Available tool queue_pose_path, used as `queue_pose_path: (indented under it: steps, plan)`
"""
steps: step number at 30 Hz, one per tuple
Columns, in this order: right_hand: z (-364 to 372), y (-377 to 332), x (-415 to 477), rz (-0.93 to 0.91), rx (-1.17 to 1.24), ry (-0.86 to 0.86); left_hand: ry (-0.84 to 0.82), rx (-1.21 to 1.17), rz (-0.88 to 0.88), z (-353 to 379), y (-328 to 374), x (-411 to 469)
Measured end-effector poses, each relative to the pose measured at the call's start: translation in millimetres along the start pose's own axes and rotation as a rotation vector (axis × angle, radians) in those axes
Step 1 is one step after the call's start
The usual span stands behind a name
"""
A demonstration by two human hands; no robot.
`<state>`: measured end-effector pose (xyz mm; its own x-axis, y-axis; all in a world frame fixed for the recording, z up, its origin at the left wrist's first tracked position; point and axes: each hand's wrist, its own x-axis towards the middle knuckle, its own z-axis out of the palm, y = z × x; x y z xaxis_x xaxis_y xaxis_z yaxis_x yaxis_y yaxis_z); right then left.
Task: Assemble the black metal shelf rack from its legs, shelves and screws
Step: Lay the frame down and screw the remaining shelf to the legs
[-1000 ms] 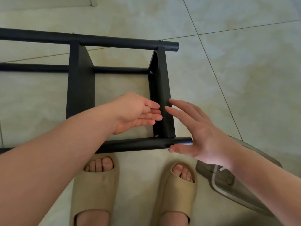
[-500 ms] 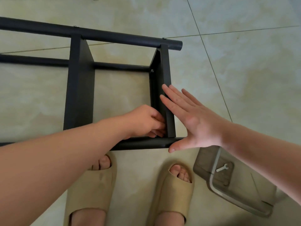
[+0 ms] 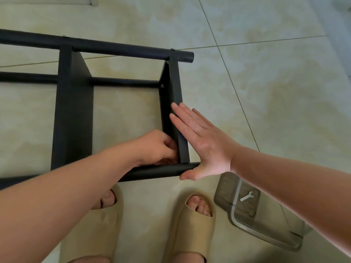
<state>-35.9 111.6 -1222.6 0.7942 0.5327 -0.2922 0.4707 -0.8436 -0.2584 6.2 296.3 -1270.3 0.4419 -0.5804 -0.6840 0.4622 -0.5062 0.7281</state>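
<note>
The flat, spread right hand (image 3: 204, 147) braces the black metal end shelf (image 3: 175, 103); the left hand (image 3: 158, 147) pinches near its corner, likely finger-tightening a hidden screw.

The tiled floor (image 3: 266, 82) carries the black rack (image 3: 74, 118) on its side, and a clear, probably plastic container (image 3: 252, 223).
</note>
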Motion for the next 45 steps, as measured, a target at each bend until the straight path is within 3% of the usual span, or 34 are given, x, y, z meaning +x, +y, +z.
queue_pose_path:
  steps: [5, 18, 45]
  plan:
    - [0.4, 0.3, 0.0, -0.007, 0.003, 0.001, -0.02, 0.0, 0.007, 0.1, 1.2, -4.5]
    - [4.4, 0.9, 1.3, -0.011, -0.014, 0.015, -0.213, -0.257, -0.132, -8.8, -3.0, -3.8]
    - [4.9, 1.1, 1.2, -0.019, -0.004, 0.02, -0.272, -0.3, -0.153, -9.8, -6.0, 0.9]
